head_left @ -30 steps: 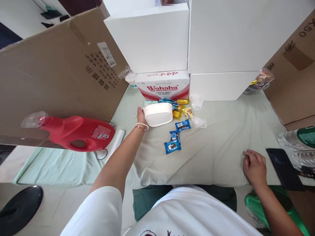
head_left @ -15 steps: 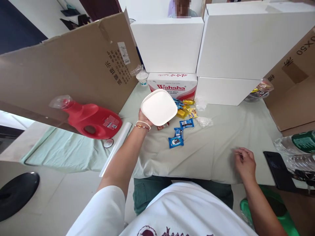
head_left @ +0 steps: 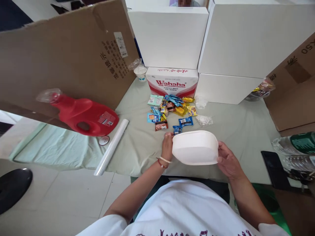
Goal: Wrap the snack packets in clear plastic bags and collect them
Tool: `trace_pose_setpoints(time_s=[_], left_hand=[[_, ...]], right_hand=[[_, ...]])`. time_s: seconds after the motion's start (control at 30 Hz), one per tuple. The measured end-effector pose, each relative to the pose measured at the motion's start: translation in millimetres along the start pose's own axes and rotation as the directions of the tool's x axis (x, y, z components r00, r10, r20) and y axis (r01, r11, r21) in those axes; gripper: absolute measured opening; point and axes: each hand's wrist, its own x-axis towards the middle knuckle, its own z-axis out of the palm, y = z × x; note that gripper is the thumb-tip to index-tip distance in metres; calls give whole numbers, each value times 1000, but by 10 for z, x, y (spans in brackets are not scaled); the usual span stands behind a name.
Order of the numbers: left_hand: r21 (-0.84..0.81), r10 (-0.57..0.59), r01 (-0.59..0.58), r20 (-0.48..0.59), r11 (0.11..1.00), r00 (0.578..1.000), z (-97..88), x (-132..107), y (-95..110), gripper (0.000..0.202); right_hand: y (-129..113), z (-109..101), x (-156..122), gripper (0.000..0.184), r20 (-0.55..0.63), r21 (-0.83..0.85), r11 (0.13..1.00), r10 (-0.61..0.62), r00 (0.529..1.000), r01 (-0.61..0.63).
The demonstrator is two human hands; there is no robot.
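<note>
A white plastic food container [head_left: 194, 148] is held tilted above the front of the table, its outer wall towards me. My left hand [head_left: 167, 146] grips its left end, fingers partly hidden behind the rim. At the right end, my right hand [head_left: 227, 159] is closed on the edge, thumb in front. Just beyond the container lie blue snack packets [head_left: 185, 121]. Farther back is a loose pile of small wrapped snacks, including a brown packet [head_left: 161, 125], a light green packet [head_left: 155, 99] and a yellow packet [head_left: 192, 110].
To the left, a red jug [head_left: 86, 116] lies beside a white roll [head_left: 112, 147]. White boxes [head_left: 169, 39] and a Wahaha carton [head_left: 172, 83] wall off the back. A paper cup [head_left: 140, 72], crumpled clear plastic [head_left: 204, 120], a black phone [head_left: 274, 167] and bottles [head_left: 301, 143] also stand or lie around.
The container has come from over the snacks towards me and to the right, tilting. My right hand has risen from the table's right side and taken hold of its right end.
</note>
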Motion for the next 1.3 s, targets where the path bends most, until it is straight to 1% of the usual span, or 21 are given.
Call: trace_pose_setpoints(time_s=[0.07, 0.1, 0.17, 0.2, 0.23, 0.3, 0.4, 0.47, 0.53, 0.6, 0.7, 0.77, 0.83, 0.9, 0.93, 0.97, 1.0, 1.07, 1.13, 1.2, 1.3], left_hand=[[165, 85, -71, -84, 984, 993, -93, -201, -115, 53], [465, 191, -158, -24, 871, 981, -146, -287, -173, 49], [804, 260, -338, 235, 490, 936, -242, -385, -290, 43], [867, 242, -405, 343, 290, 908, -280, -382, -341, 44], [883, 215, -443, 407, 157, 887, -308, -335, -379, 46], [896, 198, -441, 424, 50, 884, -338, -114, -395, 50], [928, 214, -354, 324, 120, 922, -330, 428, -250, 51], [951, 214, -261, 223, 168, 951, -305, 762, -92, 50], [950, 249, -232, 178, 209, 952, -270, 937, 37, 49], [909, 325, -343, 258, 236, 910, -239, 913, 91, 43], [818, 494, -511, 341, 264, 800, -297, 650, 69, 27], [832, 614, -453, 182, 319, 768, -479, 502, 76, 24], [869, 678, -245, -131, 429, 723, -792, 492, 155, 28], [814, 626, 50, -483, 579, 611, -1194, 643, 308, 39], [756, 564, 183, -605, 629, 561, -1404, 769, 405, 45], [734, 531, 226, -637, 641, 559, -1603, 919, 507, 51], [723, 509, 248, -649, 645, 566, -1781, 1087, 608, 54], [728, 449, 266, -624, 632, 640, -2034, 1448, 781, 56], [748, 387, 272, -575, 605, 720, -2112, 1802, 878, 58], [778, 333, 256, -508, 574, 795, -2017, 2097, 879, 59], [832, 284, 175, -366, 526, 886, -1691, 2350, 741, 56]], right_hand=[[-102, -279, 4, 63, -224, -85, 986, -157, 962, 141], [-147, -450, 36, 58, -353, -183, 962, -257, 900, 203], [-204, -820, 168, 47, -518, -477, 858, -449, 728, 189], [-210, -1002, 267, 42, -531, -629, 770, -529, 662, 111], [-201, -1171, 385, 38, -504, -752, 659, -587, 633, 13], [-149, -1432, 653, 32, -397, -893, 434, -639, 659, -118], [-43, -1525, 1034, 30, -244, -967, 210, -611, 753, -144], [26, -1366, 1217, 36, -161, -987, 117, -648, 745, -112], [117, -1084, 1351, 44, -67, -997, 64, -705, 706, -31], [259, -771, 1487, 53, 15, -996, 55, -698, 716, 75], [547, -419, 1789, 66, 27, -988, 108, -587, 809, 111], [725, -308, 2034, 69, -30, -988, 145, -506, 862, 51], [842, -270, 2247, 69, -59, -986, 164, -455, 889, 18], [890, -262, 2380, 70, -57, -985, 169, -450, 891, 22], [894, -261, 2412, 71, -55, -985, 170, -459, 887, 27], [892, -259, 2426, 72, -55, -985, 169, -469, 882, 28], [885, -257, 2425, 73, -60, -986, 168, -477, 877, 24], [870, -249, 2402, 74, -68, -987, 160, -483, 873, 11], [857, -237, 2379, 76, -77, -988, 153, -484, 872, -3], [850, -225, 2371, 76, -89, -988, 151, -484, 871, -18], [840, -214, 2373, 75, -88, -990, 143, -477, 874, -22]])
